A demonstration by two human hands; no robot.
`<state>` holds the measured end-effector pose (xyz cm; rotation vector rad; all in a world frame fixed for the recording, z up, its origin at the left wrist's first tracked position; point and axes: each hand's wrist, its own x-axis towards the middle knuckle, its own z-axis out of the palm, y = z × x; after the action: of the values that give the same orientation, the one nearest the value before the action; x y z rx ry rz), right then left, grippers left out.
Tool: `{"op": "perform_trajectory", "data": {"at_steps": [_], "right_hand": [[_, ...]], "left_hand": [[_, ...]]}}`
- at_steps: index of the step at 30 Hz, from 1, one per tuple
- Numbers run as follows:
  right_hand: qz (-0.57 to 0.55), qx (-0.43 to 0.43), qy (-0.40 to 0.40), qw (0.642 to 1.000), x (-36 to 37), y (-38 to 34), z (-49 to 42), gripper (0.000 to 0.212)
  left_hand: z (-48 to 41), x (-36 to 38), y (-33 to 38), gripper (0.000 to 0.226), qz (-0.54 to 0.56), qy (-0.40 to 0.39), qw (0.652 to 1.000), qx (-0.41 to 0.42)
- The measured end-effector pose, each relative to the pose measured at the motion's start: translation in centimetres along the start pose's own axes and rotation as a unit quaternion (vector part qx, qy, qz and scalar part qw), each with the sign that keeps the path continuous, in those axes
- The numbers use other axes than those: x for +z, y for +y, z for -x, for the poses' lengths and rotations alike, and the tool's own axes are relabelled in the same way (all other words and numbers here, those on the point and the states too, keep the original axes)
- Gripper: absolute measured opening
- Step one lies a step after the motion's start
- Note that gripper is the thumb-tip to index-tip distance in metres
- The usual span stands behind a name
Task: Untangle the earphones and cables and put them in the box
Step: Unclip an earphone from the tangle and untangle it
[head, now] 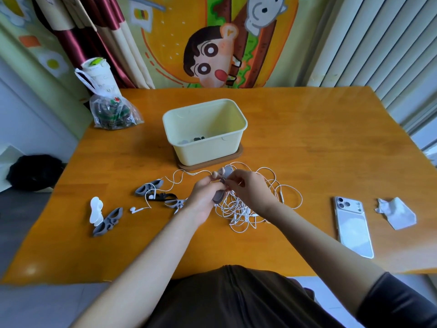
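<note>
Tangle (pixel 238 210) slack — your left hand (pixel 204 194) grips grey winder (pixel 218 197), right hand (pixel 247 189) pinches cable (pixel 302 198); ease one loop out, no yanking.

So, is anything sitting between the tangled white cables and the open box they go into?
Nothing visible does. The box stands open just beyond the white cables, whose far loops almost reach its base.

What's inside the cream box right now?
Inside the cream box, a few small dark pieces and a pale piece lie at the bottom by the near wall. That wall hides the rest of the floor; too small to identify.
</note>
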<state>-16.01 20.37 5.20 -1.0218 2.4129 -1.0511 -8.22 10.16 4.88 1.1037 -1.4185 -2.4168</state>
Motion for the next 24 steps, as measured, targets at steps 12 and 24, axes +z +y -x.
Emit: {"op": "perform_trajectory", "data": {"at_steps": [12,24], "right_hand": [[0.042,-0.003,-0.022,0.999,-1.3,-0.5,-0.9,0.014],[-0.027,0.032,-0.025,0.999,-1.2,-1.1,-0.8,0.017]], "left_hand": [[0.1,0.0,0.8,0.017,0.002,-0.003,1.000,-0.013],[-0.4,-0.2,1.3,0.008,0.030,0.000,0.999,0.017]]}}
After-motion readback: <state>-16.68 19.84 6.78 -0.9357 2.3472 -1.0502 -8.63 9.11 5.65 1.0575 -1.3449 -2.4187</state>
